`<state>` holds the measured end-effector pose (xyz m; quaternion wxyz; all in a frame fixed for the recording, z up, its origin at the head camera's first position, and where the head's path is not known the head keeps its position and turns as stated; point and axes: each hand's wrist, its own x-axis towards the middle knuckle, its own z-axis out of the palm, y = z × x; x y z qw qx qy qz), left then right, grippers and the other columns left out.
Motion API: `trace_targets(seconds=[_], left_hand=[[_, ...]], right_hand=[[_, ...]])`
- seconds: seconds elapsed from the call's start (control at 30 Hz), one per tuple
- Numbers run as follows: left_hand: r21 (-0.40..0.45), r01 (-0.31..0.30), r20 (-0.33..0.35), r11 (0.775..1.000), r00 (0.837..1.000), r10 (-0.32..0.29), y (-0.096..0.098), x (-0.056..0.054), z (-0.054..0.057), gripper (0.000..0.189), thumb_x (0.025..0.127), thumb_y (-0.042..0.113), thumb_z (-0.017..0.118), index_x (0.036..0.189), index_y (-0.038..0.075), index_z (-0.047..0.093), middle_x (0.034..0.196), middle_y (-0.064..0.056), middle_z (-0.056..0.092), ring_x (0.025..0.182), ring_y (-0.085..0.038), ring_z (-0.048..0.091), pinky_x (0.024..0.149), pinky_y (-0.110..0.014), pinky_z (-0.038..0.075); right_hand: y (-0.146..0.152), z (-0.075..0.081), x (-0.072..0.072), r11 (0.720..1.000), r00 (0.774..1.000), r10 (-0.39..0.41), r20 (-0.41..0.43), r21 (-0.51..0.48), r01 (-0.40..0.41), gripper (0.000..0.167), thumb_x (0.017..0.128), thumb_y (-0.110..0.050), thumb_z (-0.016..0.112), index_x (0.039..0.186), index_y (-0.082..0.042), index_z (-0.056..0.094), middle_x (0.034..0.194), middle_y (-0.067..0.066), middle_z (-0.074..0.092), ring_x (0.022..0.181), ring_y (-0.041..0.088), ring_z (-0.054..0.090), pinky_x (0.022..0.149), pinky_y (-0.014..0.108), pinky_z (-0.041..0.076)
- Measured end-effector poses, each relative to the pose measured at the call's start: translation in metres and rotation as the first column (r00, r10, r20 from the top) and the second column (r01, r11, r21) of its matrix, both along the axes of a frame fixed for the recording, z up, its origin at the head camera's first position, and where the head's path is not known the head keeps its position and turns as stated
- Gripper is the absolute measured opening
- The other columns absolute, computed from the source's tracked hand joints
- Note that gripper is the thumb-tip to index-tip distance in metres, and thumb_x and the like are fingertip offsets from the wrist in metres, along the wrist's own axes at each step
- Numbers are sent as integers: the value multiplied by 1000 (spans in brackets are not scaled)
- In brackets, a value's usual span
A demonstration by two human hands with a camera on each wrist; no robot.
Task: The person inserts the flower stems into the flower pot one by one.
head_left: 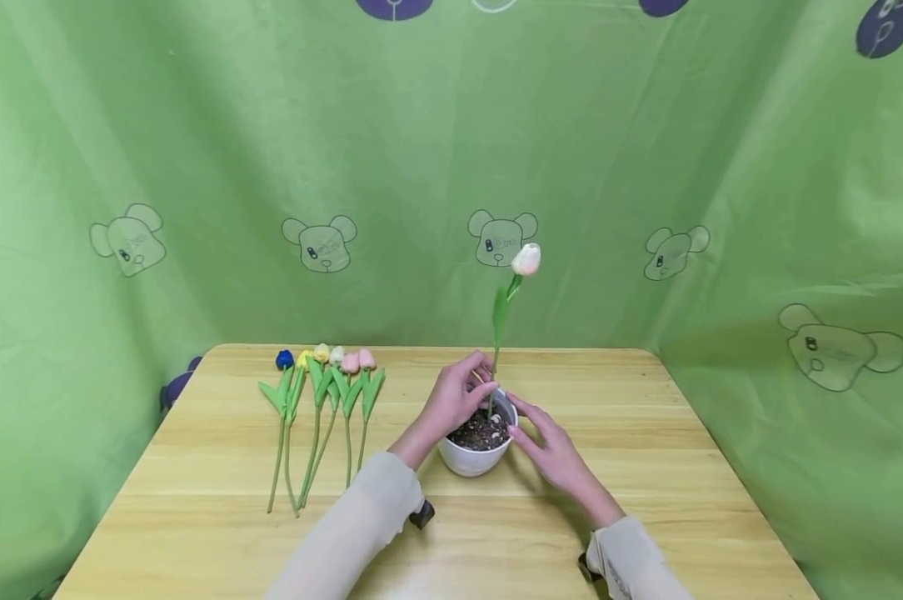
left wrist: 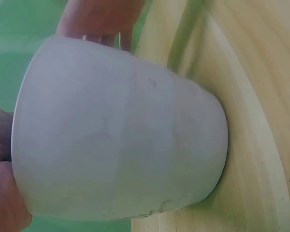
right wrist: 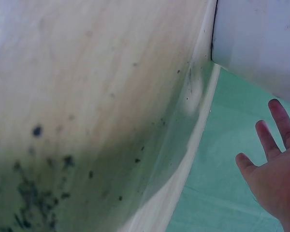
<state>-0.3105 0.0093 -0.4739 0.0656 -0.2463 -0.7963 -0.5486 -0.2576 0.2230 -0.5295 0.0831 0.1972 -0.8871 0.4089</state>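
Note:
A white pot [head_left: 472,462] filled with dark soil [head_left: 476,433] stands on the table. An upright pale pink-white tulip [head_left: 526,260] rises from the soil on a green stem. My left hand [head_left: 457,396] reaches over the pot's left rim and pinches that stem low down; in the left wrist view this hand [left wrist: 5,198] shows at the rim. On the other side, my right hand [head_left: 560,454] has its thumb and index finger at the rim. The right wrist view shows this hand [right wrist: 280,179] with straight, spread fingers beside the pot [right wrist: 261,38].
Several tulips, among them a blue one [head_left: 284,359], a yellow one [head_left: 304,359] and a pink one [head_left: 366,359], lie side by side left of the pot. Dark crumbs [right wrist: 34,198] are scattered on the wooden table [head_left: 646,467]. A green curtain [head_left: 421,150] surrounds the table.

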Motion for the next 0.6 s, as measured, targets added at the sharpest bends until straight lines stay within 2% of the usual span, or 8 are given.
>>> trace_targets(seconds=[0.23,0.47,0.6], left_hand=[[-35,5,-18,999,1000,-5,2,2,0,16,96,6,71,110,5,64,101,-14,71,81,-18,70,63,-21,63],[-49,5,-16,999,1000,-5,2,2,-1,16,95,4,72,110,5,65,99,-14,71,80,-21,70,60,-21,63],[-58,12,-15,998,1000,-13,2,2,-1,16,95,4,72,109,5,65,99,-14,70,80,-19,69,59,-20,62]], right_hand=[[2,0,-1,1000,1000,13,0,-18,-13,56,105,-29,61,158,-24,43,150,17,56,139,47,50,112,77,35],[1,-1,-2,1000,1000,17,-13,-21,-17,56,104,-28,62,157,-22,44,149,18,57,138,46,50,113,76,35],[2,0,-2,1000,1000,17,-6,-20,-17,56,104,-28,62,157,-22,44,149,18,57,138,46,50,113,76,35]])
